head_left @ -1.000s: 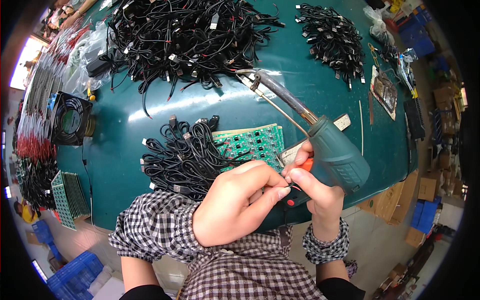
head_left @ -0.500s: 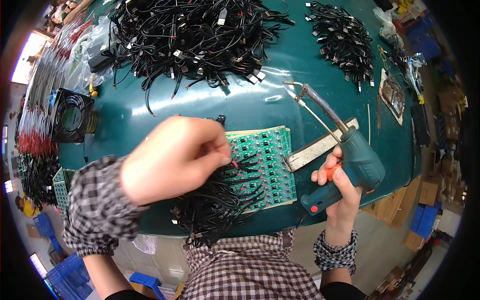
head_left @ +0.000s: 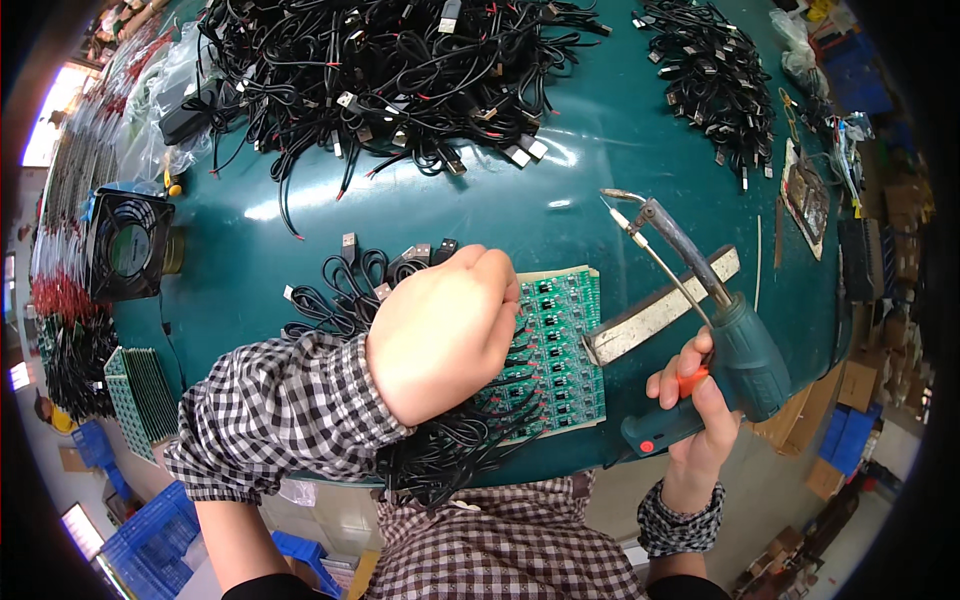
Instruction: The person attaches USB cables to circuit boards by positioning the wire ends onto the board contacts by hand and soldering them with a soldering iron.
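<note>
My left hand (head_left: 445, 335) is closed in a pinch over the upper left of a green circuit board panel (head_left: 565, 350). It grips a black USB cable; the pinched end is hidden behind the fingers now, though a reddish tip showed earlier. Black cables (head_left: 450, 450) fan leftward off the panel, some with wire ends lying on it. More cables with USB plugs (head_left: 350, 245) lie beyond my left wrist. My right hand (head_left: 705, 400) is wrapped round a dark green soldering gun (head_left: 745, 365), fingers by its orange trigger. Its thin metal tip points up and left, apart from the panel.
A large heap of black USB cables (head_left: 390, 80) covers the far table, with a smaller pile (head_left: 710, 85) at far right. A black fan (head_left: 128, 245) stands left, above stacked green boards (head_left: 145, 400). A whitish metal bar (head_left: 660, 310) lies beneath the soldering gun.
My left hand has moved right, farther over the panel, uncovering cables beyond the wrist. The soldering gun and right hand have shifted slightly right and down in the view, which has also shifted a little.
</note>
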A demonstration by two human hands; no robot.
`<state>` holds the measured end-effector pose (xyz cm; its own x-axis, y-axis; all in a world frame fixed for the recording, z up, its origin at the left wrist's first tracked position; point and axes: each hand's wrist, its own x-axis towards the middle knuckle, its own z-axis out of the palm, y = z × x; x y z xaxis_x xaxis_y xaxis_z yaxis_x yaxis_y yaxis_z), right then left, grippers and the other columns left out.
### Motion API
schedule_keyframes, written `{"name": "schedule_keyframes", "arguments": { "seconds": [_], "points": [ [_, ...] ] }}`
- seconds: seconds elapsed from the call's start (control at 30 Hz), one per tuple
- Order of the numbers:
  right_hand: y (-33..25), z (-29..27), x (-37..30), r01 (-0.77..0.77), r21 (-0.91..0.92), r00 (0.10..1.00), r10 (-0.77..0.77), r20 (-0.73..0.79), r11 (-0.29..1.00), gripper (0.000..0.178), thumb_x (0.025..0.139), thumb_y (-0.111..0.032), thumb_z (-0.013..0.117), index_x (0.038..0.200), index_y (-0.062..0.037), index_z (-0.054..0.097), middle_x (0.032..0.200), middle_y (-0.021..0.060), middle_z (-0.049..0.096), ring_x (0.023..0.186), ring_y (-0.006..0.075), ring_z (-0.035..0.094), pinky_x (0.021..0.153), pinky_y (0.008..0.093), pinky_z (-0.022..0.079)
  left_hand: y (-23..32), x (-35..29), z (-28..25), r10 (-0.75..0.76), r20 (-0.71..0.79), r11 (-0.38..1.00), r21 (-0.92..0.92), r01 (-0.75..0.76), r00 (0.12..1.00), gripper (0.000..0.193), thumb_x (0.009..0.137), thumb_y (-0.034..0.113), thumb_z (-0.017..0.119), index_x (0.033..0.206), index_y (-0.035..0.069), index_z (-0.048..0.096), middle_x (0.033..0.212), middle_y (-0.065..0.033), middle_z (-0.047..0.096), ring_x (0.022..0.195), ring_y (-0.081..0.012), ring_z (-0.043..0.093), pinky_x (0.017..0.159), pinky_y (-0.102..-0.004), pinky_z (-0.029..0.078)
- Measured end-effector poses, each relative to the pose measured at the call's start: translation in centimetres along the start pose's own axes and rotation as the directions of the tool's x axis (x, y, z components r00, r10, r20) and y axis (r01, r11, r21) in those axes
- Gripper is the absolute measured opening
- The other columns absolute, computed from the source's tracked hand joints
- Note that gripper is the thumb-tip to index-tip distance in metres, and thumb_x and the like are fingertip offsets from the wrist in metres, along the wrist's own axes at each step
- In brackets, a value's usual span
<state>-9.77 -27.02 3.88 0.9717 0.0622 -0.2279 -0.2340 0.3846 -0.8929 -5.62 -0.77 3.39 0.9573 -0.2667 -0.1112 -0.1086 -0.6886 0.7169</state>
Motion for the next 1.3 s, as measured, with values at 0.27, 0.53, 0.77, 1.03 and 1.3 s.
{"name": "schedule_keyframes", "arguments": {
  "seconds": [0.27, 0.53, 0.77, 1.03, 1.3],
  "points": [
    [-0.3, -0.4, -1.5, -0.047, -0.039, 0.998, 0.049, 0.039, 0.998, 0.047, 0.094, -0.029, 0.06, 0.125, 0.0033, 0.044, 0.098, 0.011, 0.056, 0.083, 0.0223, 0.065, 0.069, 0.0402, 0.061, 0.3, -0.2, 0.1, -0.026, -0.008, 0.994, 0.104, 0.027, 1.0, 0.012, 0.082, 0.009, 0.065, 0.086, 0.004, 0.055, 0.082, -0.0126, 0.062, 0.07, -0.0322, 0.065, 0.061, -0.0405, 0.052],
    [-1.0, -0.2, -3.4, 0.021, -0.33, 0.999, -0.01, 0.037, 0.944, 0.062, 0.091, -0.032, 0.063, 0.13, 0.0126, 0.043, 0.094, 0.0202, 0.059, 0.093, 0.032, 0.065, 0.07, 0.0419, 0.064, 0.1, -0.5, 0.5, 0.067, -0.094, 0.99, 0.128, -0.055, 0.993, 0.013, 0.081, 0.007, 0.066, 0.084, 0.004, 0.053, 0.078, -0.0108, 0.06, 0.064, -0.0313, 0.063, 0.055, -0.0384, 0.051],
    [-1.4, -0.6, -4.2, -0.043, -0.39, 0.991, 0.089, 0.101, 0.92, 0.063, 0.09, -0.033, 0.066, 0.126, 0.0151, 0.045, 0.092, 0.0198, 0.061, 0.091, 0.0313, 0.065, 0.072, 0.0422, 0.063, -0.1, -0.6, 0.6, 0.109, -0.114, 0.982, 0.163, -0.089, 0.988, 0.015, 0.079, 0.006, 0.067, 0.083, 0.004, 0.053, 0.076, -0.0098, 0.057, 0.06, -0.0305, 0.061, 0.052, -0.0378, 0.05],
    [-1.5, -0.5, -4.6, -0.141, -0.473, 0.981, 0.188, 0.054, 0.87, 0.065, 0.087, -0.037, 0.069, 0.12, 0.0155, 0.049, 0.089, 0.0201, 0.061, 0.087, 0.0294, 0.066, 0.071, 0.0413, 0.061, 0.1, -0.7, 0.9, 0.11, -0.143, 0.979, 0.188, -0.082, 0.984, 0.016, 0.078, 0.005, 0.067, 0.083, 0.004, 0.052, 0.076, -0.01, 0.057, 0.06, -0.0302, 0.06, 0.052, -0.0376, 0.05],
    [-0.9, -0.9, -4.7, -0.132, -0.465, 0.981, 0.183, 0.066, 0.875, 0.065, 0.086, -0.036, 0.07, 0.121, 0.0149, 0.048, 0.087, 0.0164, 0.061, 0.085, 0.0293, 0.065, 0.071, 0.0436, 0.06, 0.0, -0.6, 0.8, 0.077, -0.118, 0.987, 0.149, -0.059, 0.99, 0.017, 0.078, 0.005, 0.067, 0.084, 0.004, 0.052, 0.076, -0.0104, 0.057, 0.059, -0.0308, 0.06, 0.052, -0.0378, 0.05]
  ]
}}
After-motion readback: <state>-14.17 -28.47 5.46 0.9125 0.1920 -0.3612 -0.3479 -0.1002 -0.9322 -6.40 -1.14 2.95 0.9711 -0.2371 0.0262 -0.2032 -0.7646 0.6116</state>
